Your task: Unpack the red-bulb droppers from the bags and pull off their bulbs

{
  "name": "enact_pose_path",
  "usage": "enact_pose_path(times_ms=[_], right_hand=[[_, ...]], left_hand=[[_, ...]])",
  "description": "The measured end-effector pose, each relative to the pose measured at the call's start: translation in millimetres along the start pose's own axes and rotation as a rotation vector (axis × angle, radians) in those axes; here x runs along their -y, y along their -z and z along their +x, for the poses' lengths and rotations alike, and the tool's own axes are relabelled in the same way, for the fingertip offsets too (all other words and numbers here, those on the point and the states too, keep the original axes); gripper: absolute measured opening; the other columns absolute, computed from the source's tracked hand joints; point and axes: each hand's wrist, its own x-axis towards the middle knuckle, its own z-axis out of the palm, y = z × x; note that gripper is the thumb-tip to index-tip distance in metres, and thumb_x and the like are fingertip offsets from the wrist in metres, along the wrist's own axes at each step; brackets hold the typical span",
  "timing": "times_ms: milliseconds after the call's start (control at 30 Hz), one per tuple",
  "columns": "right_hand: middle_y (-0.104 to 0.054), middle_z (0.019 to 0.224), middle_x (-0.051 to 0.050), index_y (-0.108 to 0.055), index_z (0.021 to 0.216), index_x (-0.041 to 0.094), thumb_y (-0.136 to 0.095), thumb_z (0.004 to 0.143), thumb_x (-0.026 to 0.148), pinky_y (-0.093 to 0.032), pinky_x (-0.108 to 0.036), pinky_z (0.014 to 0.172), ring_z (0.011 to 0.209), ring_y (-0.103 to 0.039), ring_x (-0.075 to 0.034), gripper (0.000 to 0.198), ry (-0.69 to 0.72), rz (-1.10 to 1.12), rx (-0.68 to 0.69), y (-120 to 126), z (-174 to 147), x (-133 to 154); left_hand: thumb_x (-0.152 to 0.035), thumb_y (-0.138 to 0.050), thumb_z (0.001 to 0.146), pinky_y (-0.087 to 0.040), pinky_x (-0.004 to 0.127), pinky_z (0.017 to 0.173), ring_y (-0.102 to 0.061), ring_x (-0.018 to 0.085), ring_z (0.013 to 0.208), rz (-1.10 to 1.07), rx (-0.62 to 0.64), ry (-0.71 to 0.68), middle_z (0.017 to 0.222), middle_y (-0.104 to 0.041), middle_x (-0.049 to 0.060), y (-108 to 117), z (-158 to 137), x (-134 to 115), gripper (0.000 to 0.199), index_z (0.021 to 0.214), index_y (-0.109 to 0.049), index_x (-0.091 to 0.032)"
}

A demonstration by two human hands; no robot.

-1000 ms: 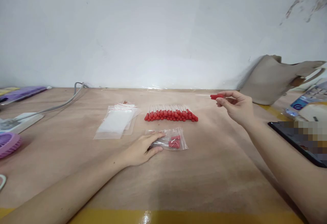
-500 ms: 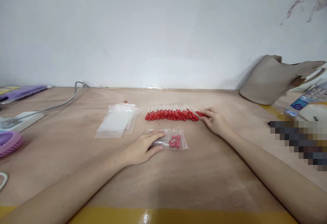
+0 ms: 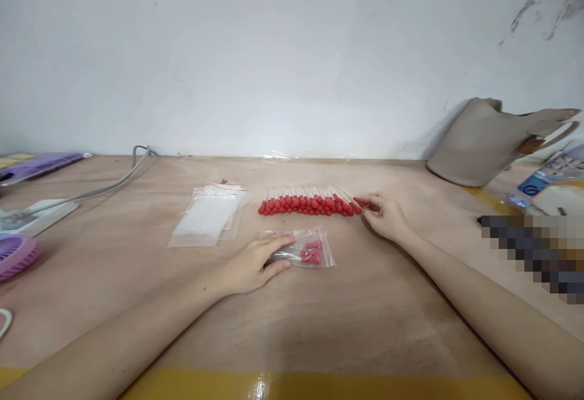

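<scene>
My left hand point(image 3: 255, 261) rests on a clear zip bag point(image 3: 327, 255), thumb and fingers on either side of its near end. Inside the bag are sticks with red heads point(image 3: 311, 256). Beyond the bag lies a row of pale thin sticks with red tips point(image 3: 301, 204), tips toward me, heaped side by side. At the right end of this row is my right hand point(image 3: 382, 212), its thumb and fingers pinched close together on a red-tipped stick point(image 3: 359, 200). The fingers partly hide that stick.
Flat zip bags point(image 3: 203, 217) are stacked left of the row. Further left are a grey cable point(image 3: 109, 185), a white power strip point(image 3: 50, 214) and a purple round object point(image 3: 18, 256). A beige bag point(image 3: 474, 144) and a blue-printed package point(image 3: 536, 187) stand at the right.
My right hand has shifted slightly right, and another red tip now shows at the row's right end. My left hand stays on the bag.
</scene>
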Motion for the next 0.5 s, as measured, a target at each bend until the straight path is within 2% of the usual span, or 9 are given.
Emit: enact_pose_path(times_ms=[133,300,500], right_hand=[[-0.062,0.095,-0.009,-0.066,0.096,0.017,-0.051,0.076,0.024,-0.049,-0.036,0.078,0.085,-0.059,-0.020,0.026,-0.036,0.103,-0.090,-3,3,-1],[-0.062,0.096,-0.009,-0.067,0.093,0.016,-0.054,0.076,0.030,-0.051,-0.036,0.077,0.086,-0.061,-0.019,0.025,-0.084,0.230,-0.099,-8,3,-1],[-0.061,0.098,-0.008,-0.067,0.089,0.018,-0.056,0.075,0.033,-0.051,-0.035,0.081,0.092,-0.060,-0.019,0.023,-0.059,0.313,-0.112,-12,1,2]], left_hand=[[-0.037,-0.044,0.088,-0.037,0.039,0.101,-0.044,0.020,0.120,-0.001,-0.005,-0.008,0.130,-0.049,0.005,-1,0,1,0.044,0.130,-0.039,-0.023],[-0.037,-0.044,0.088,-0.037,0.039,0.101,-0.044,0.020,0.120,-0.008,-0.005,-0.006,0.130,-0.048,0.005,0,0,0,0.044,0.130,-0.039,-0.023],[-0.037,-0.043,0.089,-0.037,0.040,0.100,-0.044,0.021,0.120,-0.007,-0.001,-0.009,0.130,-0.049,0.006,0,0,0,0.044,0.130,-0.038,-0.024]])
